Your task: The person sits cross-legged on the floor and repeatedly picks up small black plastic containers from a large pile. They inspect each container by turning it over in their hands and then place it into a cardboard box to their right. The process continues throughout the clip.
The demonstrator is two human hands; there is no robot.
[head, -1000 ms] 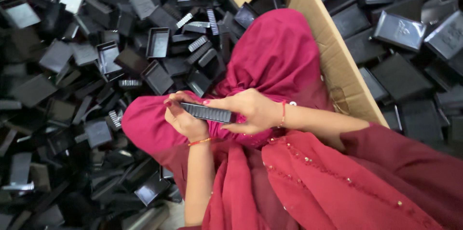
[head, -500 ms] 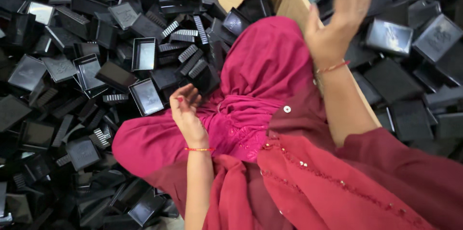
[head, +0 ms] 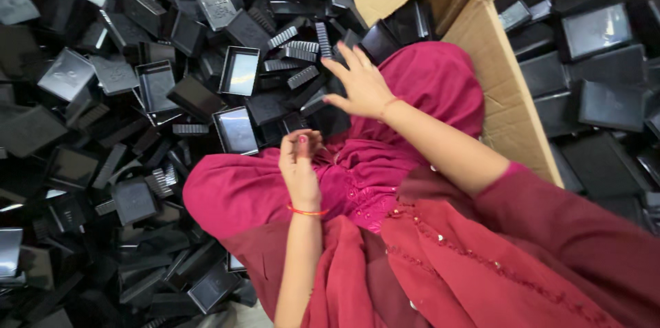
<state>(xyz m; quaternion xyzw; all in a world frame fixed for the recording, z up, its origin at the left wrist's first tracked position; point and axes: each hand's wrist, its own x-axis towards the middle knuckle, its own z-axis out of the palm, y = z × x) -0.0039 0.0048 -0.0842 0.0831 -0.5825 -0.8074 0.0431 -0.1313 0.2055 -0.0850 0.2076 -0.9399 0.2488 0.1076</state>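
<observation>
My right hand (head: 359,84) reaches out over a heap of black plastic parts, fingers spread, holding nothing. Just ahead of its fingertips lie several ribbed black strips (head: 301,48). My left hand (head: 300,165) rests on my lap over red cloth (head: 240,187), fingers loosely curled and empty, a red thread band around its wrist. A shallow black tray (head: 236,130) lies just left of it, and another black tray (head: 240,71) sits farther out.
A cardboard box (head: 502,87) stands at the right, filled with stacked black trays (head: 597,29). Loose black trays and lids (head: 103,94) cover the floor to the left and front. My red clothing fills the lower right.
One second ago both hands held a ribbed black strip. The right hand then lifted toward the box and now has swung back left over the heap, empty. The left hand stays on the lap.
</observation>
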